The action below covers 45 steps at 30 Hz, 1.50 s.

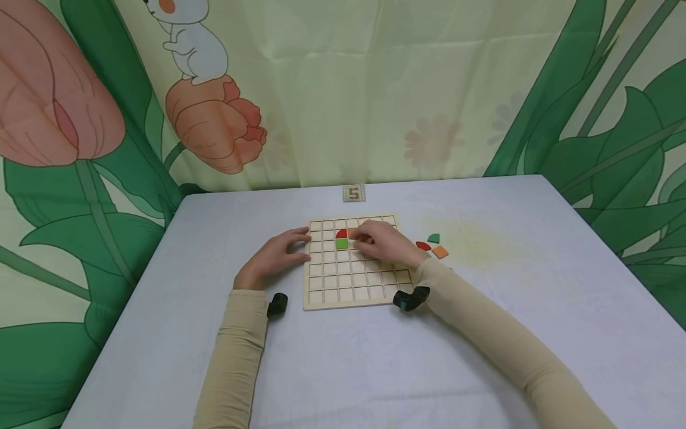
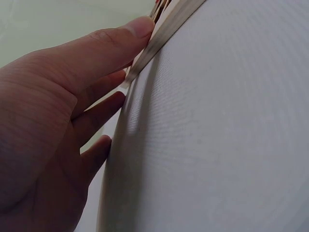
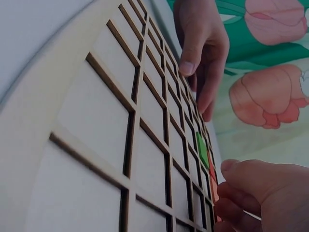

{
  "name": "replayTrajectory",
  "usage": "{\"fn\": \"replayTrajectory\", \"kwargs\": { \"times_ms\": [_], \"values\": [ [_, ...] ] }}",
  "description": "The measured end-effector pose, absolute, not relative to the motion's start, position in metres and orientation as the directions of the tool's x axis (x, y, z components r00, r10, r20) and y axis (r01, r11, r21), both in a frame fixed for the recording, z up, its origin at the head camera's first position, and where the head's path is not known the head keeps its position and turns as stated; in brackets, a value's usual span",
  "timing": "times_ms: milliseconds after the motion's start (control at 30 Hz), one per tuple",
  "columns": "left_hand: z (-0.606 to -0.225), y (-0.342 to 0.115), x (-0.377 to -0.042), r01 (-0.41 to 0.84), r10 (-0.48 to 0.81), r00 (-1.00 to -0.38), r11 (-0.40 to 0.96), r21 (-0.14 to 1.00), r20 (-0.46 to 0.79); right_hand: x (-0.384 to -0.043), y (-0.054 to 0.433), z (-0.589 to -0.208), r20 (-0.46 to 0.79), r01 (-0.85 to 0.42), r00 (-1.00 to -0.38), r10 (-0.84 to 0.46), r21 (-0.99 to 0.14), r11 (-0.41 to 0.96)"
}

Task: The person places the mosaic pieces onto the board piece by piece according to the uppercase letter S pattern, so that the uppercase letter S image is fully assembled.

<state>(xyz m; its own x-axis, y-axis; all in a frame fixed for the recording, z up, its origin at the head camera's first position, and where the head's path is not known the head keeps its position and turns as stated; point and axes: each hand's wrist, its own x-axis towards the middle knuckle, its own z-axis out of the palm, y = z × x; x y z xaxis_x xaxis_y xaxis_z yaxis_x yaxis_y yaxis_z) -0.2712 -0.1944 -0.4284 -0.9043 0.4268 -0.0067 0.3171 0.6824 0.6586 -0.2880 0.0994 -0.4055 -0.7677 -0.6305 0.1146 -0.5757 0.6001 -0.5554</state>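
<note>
A wooden grid board point(image 1: 328, 296) lies on the table, divided into small square cells. In it sit a red quarter-round tile point(image 1: 341, 233) and, just below, a green square tile point(image 1: 342, 243). An orange tile point(image 1: 351, 233) lies beside the red one, partly hidden by my right hand point(image 1: 383, 243). That hand's curled fingers and thumb are at the orange tile; in the right wrist view its fingertips meet the tile's edge point(image 3: 214, 187). My left hand point(image 1: 276, 255) rests its thumb and spread fingers against the board's left edge.
Right of the board lie loose tiles: a red leaf-shaped one point(image 1: 423, 245), a dark green quarter-round point(image 1: 433, 238) and an orange square point(image 1: 440, 252). A small patterned card point(image 1: 354, 192) is at the table's back edge. A printed curtain point(image 1: 332, 89) hangs behind.
</note>
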Motion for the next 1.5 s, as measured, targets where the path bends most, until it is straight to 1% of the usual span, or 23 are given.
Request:
{"fn": "replayTrajectory", "kwargs": {
  "times_ms": [133, 233, 367, 567, 667, 767, 900, 1067, 1167, 1267, 1500],
  "values": [
    [-0.428, -0.196, -0.270, 0.322, 0.428, -0.904, 0.686, 0.653, -0.004, -0.289, 0.111, -0.407, 0.128, -0.574, -0.770, -0.625, -0.568, 0.590],
    [-0.428, -0.196, -0.270, 0.324, 0.429, -0.903, 0.681, 0.657, 0.001, -0.288, 0.117, -0.408, 0.114, -0.557, -0.779, -0.616, -0.575, 0.599],
    [-0.429, -0.195, -0.270, 0.321, 0.430, -0.903, 0.673, 0.666, 0.001, -0.283, 0.128, -0.408, 0.080, -0.512, -0.804, -0.589, -0.595, 0.619],
    [-0.429, -0.194, -0.270, 0.320, 0.427, -0.904, 0.679, 0.661, 0.000, -0.274, 0.155, -0.400, 0.086, -0.471, -0.842, -0.533, -0.599, 0.648],
    [-0.429, -0.194, -0.269, 0.316, 0.420, -0.907, 0.684, 0.657, 0.000, -0.272, 0.175, -0.395, 0.077, -0.424, -0.876, -0.476, -0.595, 0.683],
    [-0.429, -0.194, -0.270, 0.313, 0.417, -0.909, 0.687, 0.656, -0.003, -0.272, 0.196, -0.392, 0.041, -0.342, -0.916, -0.399, -0.599, 0.724],
    [-0.428, -0.194, -0.270, 0.312, 0.416, -0.909, 0.689, 0.654, -0.005, -0.274, 0.219, -0.390, -0.006, -0.267, -0.941, -0.337, -0.597, 0.756],
    [-0.429, -0.195, -0.271, 0.313, 0.415, -0.910, 0.693, 0.650, -0.004, -0.277, 0.235, -0.394, -0.065, -0.189, -0.959, -0.275, -0.577, 0.794],
    [-0.429, -0.195, -0.271, 0.315, 0.417, -0.909, 0.689, 0.652, -0.002, -0.280, 0.238, -0.398, -0.122, -0.113, -0.968, -0.221, -0.574, 0.811],
    [-0.429, -0.195, -0.271, 0.319, 0.421, -0.907, 0.684, 0.656, 0.003, -0.282, 0.239, -0.403, -0.161, -0.070, -0.967, -0.195, -0.572, 0.817],
    [-0.428, -0.194, -0.270, 0.308, 0.417, -0.909, 0.683, 0.663, -0.007, -0.287, 0.237, -0.411, -0.158, -0.068, -0.968, -0.193, -0.577, 0.814]
  ]
}}
